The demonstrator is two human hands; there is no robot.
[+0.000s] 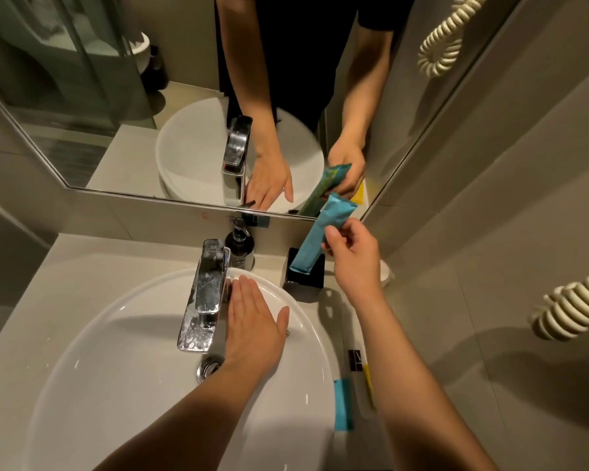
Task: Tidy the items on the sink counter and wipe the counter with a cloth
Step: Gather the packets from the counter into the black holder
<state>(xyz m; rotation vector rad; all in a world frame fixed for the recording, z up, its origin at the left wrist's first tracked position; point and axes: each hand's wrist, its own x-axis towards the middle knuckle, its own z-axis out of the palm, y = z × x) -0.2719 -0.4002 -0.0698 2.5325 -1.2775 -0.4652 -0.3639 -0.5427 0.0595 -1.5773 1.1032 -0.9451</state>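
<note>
Head camera, close above basin (123,334), facing down toward mirror (150,96).

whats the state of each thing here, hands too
blue packet: tilted, lower end at black holder opening, pinched by right hand
left hand: flat on basin rim
faucet: off, spotted white
pump bottle: upright
second packet: flat on counter

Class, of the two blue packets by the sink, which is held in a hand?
The tilted blue packet near the mirror, pinched by the right hand; the flat blue packet lies untouched on the counter.
</note>
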